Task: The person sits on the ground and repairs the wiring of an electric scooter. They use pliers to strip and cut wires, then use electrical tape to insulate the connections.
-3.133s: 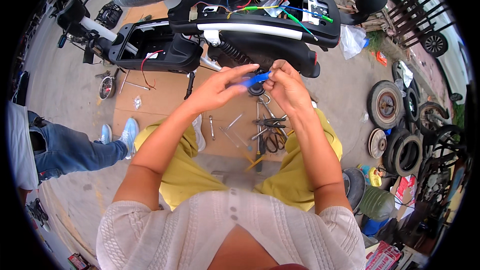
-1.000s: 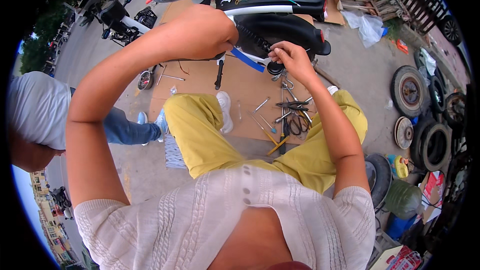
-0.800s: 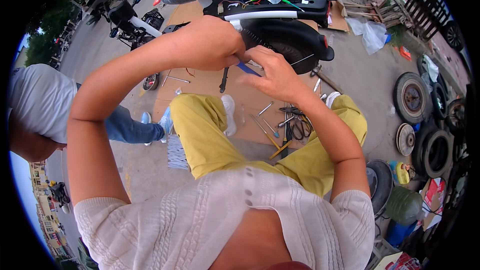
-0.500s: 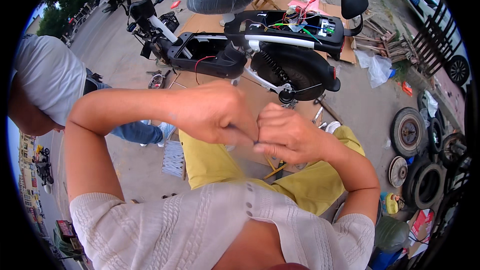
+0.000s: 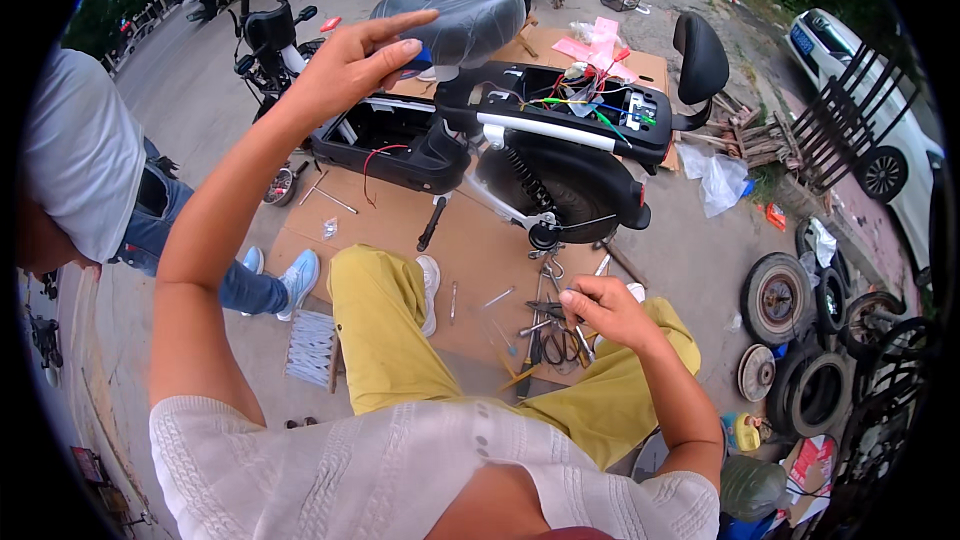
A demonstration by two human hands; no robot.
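My left hand [image 5: 352,62] is raised at the upper left, in front of the plastic-wrapped seat [image 5: 455,20] of an electric scooter. Its index finger and thumb stretch out apart, and I see nothing between them. My right hand [image 5: 606,311] hovers over my right knee with curled fingers and thumb pressed together; whatever they hold, if anything, is hidden. Below it lie black-handled scissors [image 5: 560,344] and several hand tools. The scooter's rear body [image 5: 570,125] lies uncovered, with loose coloured wires [image 5: 590,90] on top. A red wire [image 5: 372,165] hangs from its open footboard compartment [image 5: 385,135].
Cardboard [image 5: 400,230] covers the ground under the scooter. At the left stands a person in a white shirt [image 5: 85,140], beside a small woven stool [image 5: 312,348]. Old tyres [image 5: 776,298] and a metal fence [image 5: 850,110] line the right side. A clear plastic bag [image 5: 715,180] lies behind the wheel.
Both hands were together in front of my chest, fingertips meeting. They have parted: the left moved up and left toward the seat, its fingers opening, and the right moved slightly down and right.
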